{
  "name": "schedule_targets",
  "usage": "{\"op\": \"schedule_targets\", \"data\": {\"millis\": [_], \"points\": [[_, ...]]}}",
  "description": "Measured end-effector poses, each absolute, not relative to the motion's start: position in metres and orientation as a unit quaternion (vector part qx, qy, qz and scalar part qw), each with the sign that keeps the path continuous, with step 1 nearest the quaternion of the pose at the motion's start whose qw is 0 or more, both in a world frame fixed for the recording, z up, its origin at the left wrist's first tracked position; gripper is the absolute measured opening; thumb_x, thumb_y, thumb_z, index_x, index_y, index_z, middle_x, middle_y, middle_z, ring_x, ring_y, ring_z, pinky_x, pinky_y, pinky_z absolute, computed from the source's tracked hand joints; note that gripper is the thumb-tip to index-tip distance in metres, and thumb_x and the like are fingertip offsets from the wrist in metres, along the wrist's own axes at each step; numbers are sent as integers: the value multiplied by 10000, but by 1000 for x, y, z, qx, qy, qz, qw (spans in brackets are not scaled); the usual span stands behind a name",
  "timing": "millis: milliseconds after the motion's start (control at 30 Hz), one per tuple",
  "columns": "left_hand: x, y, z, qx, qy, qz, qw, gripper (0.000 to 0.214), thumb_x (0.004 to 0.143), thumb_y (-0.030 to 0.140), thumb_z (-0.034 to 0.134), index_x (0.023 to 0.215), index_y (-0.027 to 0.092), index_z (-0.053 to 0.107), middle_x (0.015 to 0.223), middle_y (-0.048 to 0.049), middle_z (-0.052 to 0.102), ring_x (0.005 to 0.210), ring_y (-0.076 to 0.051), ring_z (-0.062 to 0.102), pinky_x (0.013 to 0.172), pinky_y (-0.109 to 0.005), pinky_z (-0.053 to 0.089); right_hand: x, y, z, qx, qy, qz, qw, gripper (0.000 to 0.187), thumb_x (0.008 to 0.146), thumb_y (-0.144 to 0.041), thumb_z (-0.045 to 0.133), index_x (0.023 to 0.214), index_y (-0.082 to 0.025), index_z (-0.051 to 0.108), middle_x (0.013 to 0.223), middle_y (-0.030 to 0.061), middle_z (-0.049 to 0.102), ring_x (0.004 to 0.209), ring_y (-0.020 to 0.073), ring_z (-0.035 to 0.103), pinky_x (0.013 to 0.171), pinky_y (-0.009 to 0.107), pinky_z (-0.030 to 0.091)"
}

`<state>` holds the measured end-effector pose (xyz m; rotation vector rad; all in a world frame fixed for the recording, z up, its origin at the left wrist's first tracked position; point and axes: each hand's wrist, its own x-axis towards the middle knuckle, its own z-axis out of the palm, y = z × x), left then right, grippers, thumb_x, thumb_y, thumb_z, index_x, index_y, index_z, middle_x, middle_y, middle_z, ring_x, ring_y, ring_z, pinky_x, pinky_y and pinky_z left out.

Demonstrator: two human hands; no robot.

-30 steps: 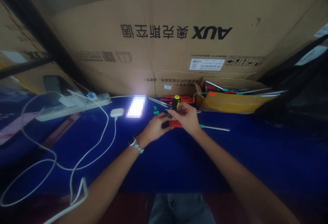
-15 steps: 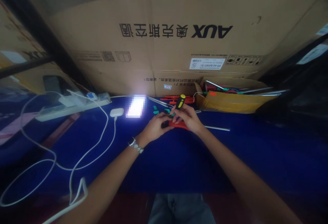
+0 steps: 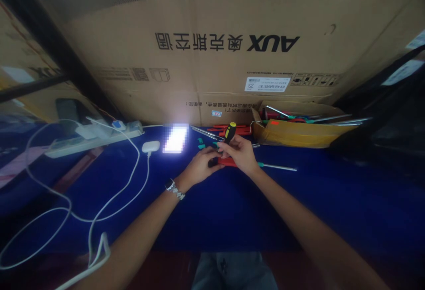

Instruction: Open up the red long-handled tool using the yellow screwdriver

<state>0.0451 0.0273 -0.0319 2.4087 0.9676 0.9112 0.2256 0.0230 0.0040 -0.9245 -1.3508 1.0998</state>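
Observation:
My left hand (image 3: 201, 166) is closed around the black end of a red handle (image 3: 227, 162), which lies level over the blue table. A green collar and a thin metal rod (image 3: 280, 167) extend in line with it on the right; my right hand covers where they meet. Held by my right hand (image 3: 244, 153) is a screwdriver (image 3: 230, 133) with a black and yellow grip. It stands nearly upright over the red handle, its tip hidden by my fingers. Small green pieces (image 3: 201, 144) lie just beyond my left hand.
Behind my hands lie red parts (image 3: 232, 129) and metal rods (image 3: 204, 133). An open carton (image 3: 299, 134) of rods stands at right. To the left are a glowing pixelated patch (image 3: 175, 138), a white charging case (image 3: 150, 146), a power strip (image 3: 96, 139) and looped white cables (image 3: 126, 188).
The screwdriver's grip has shifted slightly left, along with my right hand. More of the green collar now shows to the right of that hand. My left hand stays nearly still.

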Motion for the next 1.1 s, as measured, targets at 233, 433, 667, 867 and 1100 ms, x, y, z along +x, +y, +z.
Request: {"op": "schedule_targets", "data": {"millis": [233,433,667,867,1100], "points": [[45,27,-32,862,351,314,185,193,881,269,767,1061,213,723,1039,-51,656,948,-208,649,893,-376,548,233,20,-2,-393,-597,491,499,491,695,-572,855,949,-175,716,667,-17,703,540,153,701,558,273,617],[44,27,-32,863,352,314,183,193,890,289,758,1069,222,724,1016,-42,644,905,-193,644,855,-355,549,232,22,-8,-398,-552,511,526,505,597,-538,925,687,-201,560,608,13,724,537,188,730,539,275,623],[44,27,-33,861,358,313,181,227,871,289,779,1077,210,721,1023,-49,650,884,-197,647,830,-357,553,240,23,-1,-393,-597,523,464,458,688,-584,858,708,-163,679,670,43,759,593,183,751,617,298,652],[45,27,-32,858,345,328,191,166,904,321,744,1038,223,729,990,-34,648,875,-185,643,849,-357,542,244,22,0,-377,-619,520,452,424,743,-589,817,767,-171,748,678,4,718,544,148,712,577,291,652],[45,29,-35,858,353,322,189,168,865,287,783,1005,218,720,992,-30,635,903,-197,627,856,-358,532,231,22,-7,-387,-532,556,508,474,588,-512,937,722,-177,630,625,7,725,538,164,720,535,266,638]]}}
